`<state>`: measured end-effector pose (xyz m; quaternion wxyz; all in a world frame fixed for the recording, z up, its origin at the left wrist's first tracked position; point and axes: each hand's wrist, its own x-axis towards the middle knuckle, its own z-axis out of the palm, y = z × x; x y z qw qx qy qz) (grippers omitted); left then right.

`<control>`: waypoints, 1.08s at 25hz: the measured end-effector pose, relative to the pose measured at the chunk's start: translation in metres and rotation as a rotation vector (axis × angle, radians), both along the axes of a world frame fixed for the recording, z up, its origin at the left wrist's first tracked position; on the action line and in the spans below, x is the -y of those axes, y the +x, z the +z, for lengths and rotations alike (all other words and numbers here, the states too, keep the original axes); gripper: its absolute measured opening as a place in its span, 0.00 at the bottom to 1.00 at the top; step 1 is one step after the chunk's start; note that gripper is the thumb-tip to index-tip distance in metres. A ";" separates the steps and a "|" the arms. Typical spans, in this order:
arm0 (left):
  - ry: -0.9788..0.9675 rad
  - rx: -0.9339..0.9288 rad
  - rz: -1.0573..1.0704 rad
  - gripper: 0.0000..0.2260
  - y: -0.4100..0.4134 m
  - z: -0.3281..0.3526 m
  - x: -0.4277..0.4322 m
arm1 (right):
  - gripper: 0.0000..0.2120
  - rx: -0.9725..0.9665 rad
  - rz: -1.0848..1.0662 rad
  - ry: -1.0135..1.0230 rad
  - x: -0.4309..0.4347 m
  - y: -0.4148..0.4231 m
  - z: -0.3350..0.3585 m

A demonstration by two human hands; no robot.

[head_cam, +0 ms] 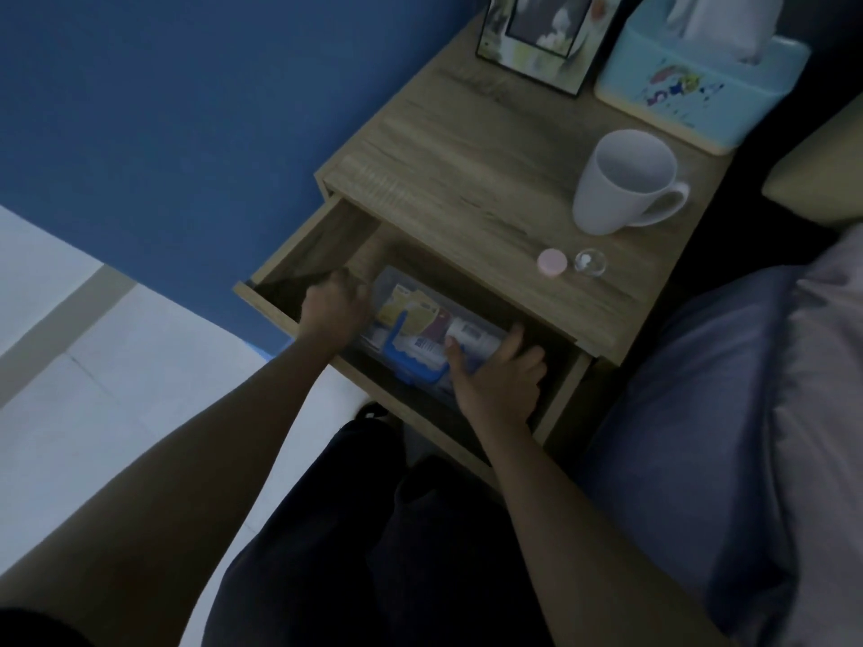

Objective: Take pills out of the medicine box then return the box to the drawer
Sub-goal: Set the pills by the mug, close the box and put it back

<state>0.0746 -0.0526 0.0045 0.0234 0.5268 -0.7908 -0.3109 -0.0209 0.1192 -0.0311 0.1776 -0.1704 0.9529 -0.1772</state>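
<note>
From my head camera, looking down: the clear plastic medicine box with a blue handle [420, 336] sits inside the open wooden bedside drawer [299, 254], and both my hands are on it. My left hand [334, 308] is curled over the box's left end, fingers tucked down out of sight, so I cannot tell how firm that hold is. My right hand [497, 373] is spread half open around the right end, thumb lying on the lid, fingers wrapped over the far edge.

On the wooden nightstand surface [467, 179] a small round pink cap [552, 262] lies just beside a small clear round container [590, 262]; whether pills are in it I cannot make out. If they are, I judge the pill step done and the box is going back, with only letting go and shutting the drawer left. If not, I am only lifting the box out.

The box holds yellow and red packets and a white labelled tube. The white ceramic mug [623, 182] looks empty. The light blue tissue box [700, 81] has a tissue standing out of it.
</note>
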 end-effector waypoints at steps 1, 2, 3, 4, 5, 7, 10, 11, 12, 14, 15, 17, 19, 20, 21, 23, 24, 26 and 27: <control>-0.047 -0.064 0.080 0.14 0.004 -0.001 -0.003 | 0.40 -0.082 0.043 0.002 -0.003 0.002 0.008; -0.100 -0.132 0.184 0.12 0.008 0.000 -0.007 | 0.36 -0.146 0.088 -0.020 -0.006 0.005 0.015; -0.172 -0.187 0.279 0.13 0.015 -0.001 -0.011 | 0.32 -0.194 0.139 -0.058 -0.008 0.007 0.021; -0.229 -0.204 0.379 0.14 0.020 0.003 -0.015 | 0.28 -0.233 0.200 -0.103 -0.007 0.007 0.028; -0.245 -0.242 0.504 0.16 0.025 0.005 -0.016 | 0.25 -0.260 0.271 -0.146 -0.004 0.003 0.034; -0.128 -0.307 0.810 0.20 0.030 0.009 -0.015 | 0.26 -0.253 0.435 -0.185 0.008 -0.011 0.045; 0.370 -0.398 1.036 0.21 0.031 0.007 -0.017 | 0.36 -0.144 0.668 -0.093 0.023 -0.044 0.054; 0.472 -0.438 0.998 0.22 0.031 0.004 -0.017 | 0.38 -0.106 0.713 -0.044 0.025 -0.055 0.054; 0.527 -0.473 0.954 0.24 0.030 0.001 -0.014 | 0.39 -0.058 0.738 0.001 0.026 -0.063 0.053; 0.561 -0.538 0.887 0.26 0.027 -0.003 -0.006 | 0.40 0.028 0.764 0.034 0.026 -0.072 0.048; 0.580 -0.573 0.853 0.26 0.025 -0.004 -0.002 | 0.41 0.043 0.767 0.028 0.026 -0.073 0.046; 0.609 -0.636 0.769 0.26 0.015 -0.004 0.004 | 0.41 0.033 0.772 0.017 0.025 -0.073 0.041; 0.636 -0.711 0.730 0.25 0.001 -0.003 0.008 | 0.41 0.020 0.778 0.005 0.024 -0.074 0.037; 0.655 -0.740 0.721 0.25 -0.008 -0.002 0.010 | 0.41 0.016 0.772 -0.010 0.024 -0.075 0.035; 0.675 -0.767 0.709 0.25 -0.017 0.000 0.013 | 0.40 0.017 0.766 -0.021 0.024 -0.076 0.033; 0.714 -0.826 0.697 0.24 -0.035 0.003 0.021 | 0.41 0.014 0.758 -0.030 0.024 -0.077 0.030; 0.732 -0.844 0.690 0.24 -0.044 0.005 0.025 | 0.41 0.005 0.761 -0.028 0.024 -0.077 0.028; 0.749 -0.860 0.667 0.26 -0.059 0.006 0.032 | 0.45 -0.010 0.774 -0.010 0.024 -0.076 0.024; 0.754 -0.869 0.657 0.26 -0.065 0.006 0.034 | 0.46 -0.019 0.775 -0.004 0.024 -0.076 0.023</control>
